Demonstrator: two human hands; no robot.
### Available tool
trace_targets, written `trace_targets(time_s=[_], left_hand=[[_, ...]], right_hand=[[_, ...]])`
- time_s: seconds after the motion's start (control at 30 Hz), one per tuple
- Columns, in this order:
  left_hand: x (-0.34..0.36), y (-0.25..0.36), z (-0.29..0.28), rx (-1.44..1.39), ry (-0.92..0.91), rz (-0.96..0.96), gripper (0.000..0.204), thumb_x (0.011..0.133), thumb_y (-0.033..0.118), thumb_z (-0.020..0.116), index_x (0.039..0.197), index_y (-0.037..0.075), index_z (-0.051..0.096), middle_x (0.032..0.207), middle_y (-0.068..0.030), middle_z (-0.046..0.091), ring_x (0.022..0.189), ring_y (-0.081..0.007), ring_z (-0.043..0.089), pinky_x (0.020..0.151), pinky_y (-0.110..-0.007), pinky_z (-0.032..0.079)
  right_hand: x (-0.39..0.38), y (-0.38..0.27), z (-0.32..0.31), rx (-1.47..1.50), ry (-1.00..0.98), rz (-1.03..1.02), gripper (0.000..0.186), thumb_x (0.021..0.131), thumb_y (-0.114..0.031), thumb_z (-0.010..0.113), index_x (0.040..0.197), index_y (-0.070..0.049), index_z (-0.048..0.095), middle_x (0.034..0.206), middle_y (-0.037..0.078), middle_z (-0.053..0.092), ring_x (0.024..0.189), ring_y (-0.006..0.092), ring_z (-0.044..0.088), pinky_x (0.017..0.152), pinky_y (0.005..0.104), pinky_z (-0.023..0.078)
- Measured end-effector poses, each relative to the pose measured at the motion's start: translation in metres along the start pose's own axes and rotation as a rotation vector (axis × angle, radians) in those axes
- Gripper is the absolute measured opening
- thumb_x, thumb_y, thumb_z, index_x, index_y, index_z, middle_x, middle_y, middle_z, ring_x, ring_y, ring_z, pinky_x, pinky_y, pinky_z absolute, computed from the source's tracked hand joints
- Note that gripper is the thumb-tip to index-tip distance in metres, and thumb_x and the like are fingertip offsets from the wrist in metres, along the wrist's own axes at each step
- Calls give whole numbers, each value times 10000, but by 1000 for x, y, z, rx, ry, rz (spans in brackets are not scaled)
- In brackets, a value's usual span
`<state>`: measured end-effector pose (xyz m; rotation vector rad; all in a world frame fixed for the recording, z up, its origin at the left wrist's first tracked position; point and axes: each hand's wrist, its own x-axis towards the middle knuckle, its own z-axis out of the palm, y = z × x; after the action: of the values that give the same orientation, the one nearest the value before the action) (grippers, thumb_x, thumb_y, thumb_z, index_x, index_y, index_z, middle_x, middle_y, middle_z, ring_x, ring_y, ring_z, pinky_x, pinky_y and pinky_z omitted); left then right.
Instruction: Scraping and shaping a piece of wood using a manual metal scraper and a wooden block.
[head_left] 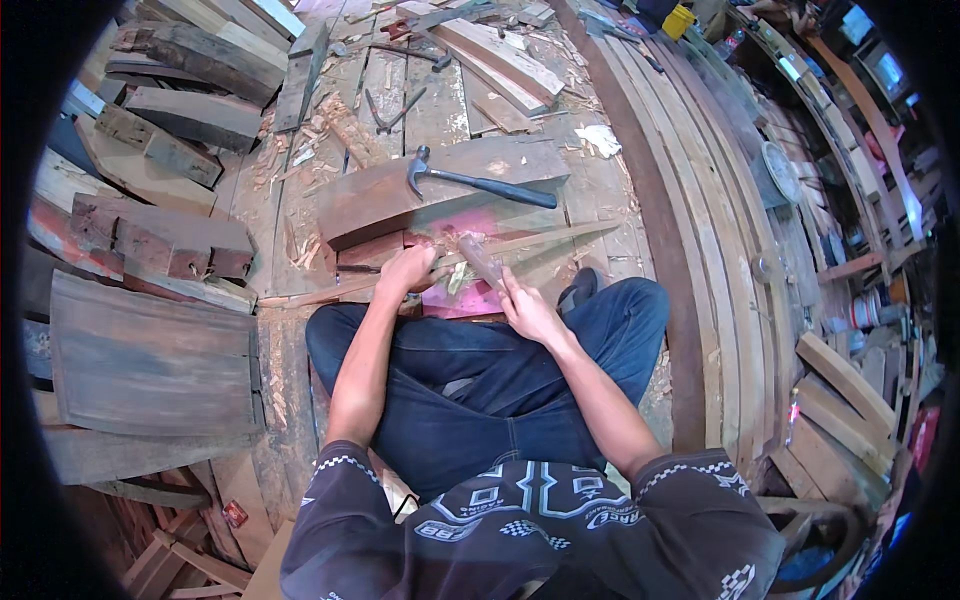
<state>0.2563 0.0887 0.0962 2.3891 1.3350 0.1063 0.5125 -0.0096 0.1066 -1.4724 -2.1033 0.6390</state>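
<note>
Left hand (408, 270) is curled into a fist above the seated person's lap, fingers closed; what sits inside it is mostly hidden, so can't tell exactly what it grips. Right hand (530, 308) is closed around the near end of a rounded wooden piece (482, 262), its far end tilted up toward the left hand. Hands are apart, with a small gap between. Holding the piece by its end probably leaves the far end free and the fingers clear of it. A long thin wood strip (565, 236) runs crosswise by both hands, in front of the crossed legs, within easy reach of either; whether the left hand touches it is unclear. Pale shavings (458, 278) lie between the hands over a pink patch (445, 302). Just beyond, a thick timber block (385, 197) lies on the plank floor, likely serving as a low rest: a claw hammer (485, 185) lies flat on it, handle toward the right, seemingly for a quick grab. Farther out, open pincers (388, 112) and more cut boards (500, 62); stacked timber (190, 145) fills the left side.
</note>
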Motion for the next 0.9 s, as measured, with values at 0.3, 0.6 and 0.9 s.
trace_targets(time_s=[0.3, 0.6, 0.9], left_hand=[[-7, 11, -8, 42, 0, -103, 373, 830, 421, 626, 965, 73, 628, 881, -197, 665, 893, -371, 639, 766, -492, 510], [-6, 11, -15, 53, -33, -78, 362, 849, 391, 609, 1050, 89, 600, 943, -187, 657, 921, -370, 627, 782, -486, 504], [-13, 14, -20, 48, 6, -71, 352, 857, 381, 599, 1050, 86, 585, 977, -173, 652, 936, -376, 617, 781, -485, 506]], right_hand=[[0, -28, -11, 39, -66, 91, 455, 884, -116, 480, 1294, 76, 428, 872, 296, 630, 846, 431, 638, 761, 485, 510], [2, -12, -4, -22, -51, 65, 581, 904, -186, 467, 1382, 96, 294, 782, 322, 621, 748, 457, 641, 678, 555, 502], [6, -17, -7, 8, -15, 31, 486, 923, -225, 452, 1293, 87, 418, 860, 259, 661, 783, 415, 660, 750, 497, 531]])
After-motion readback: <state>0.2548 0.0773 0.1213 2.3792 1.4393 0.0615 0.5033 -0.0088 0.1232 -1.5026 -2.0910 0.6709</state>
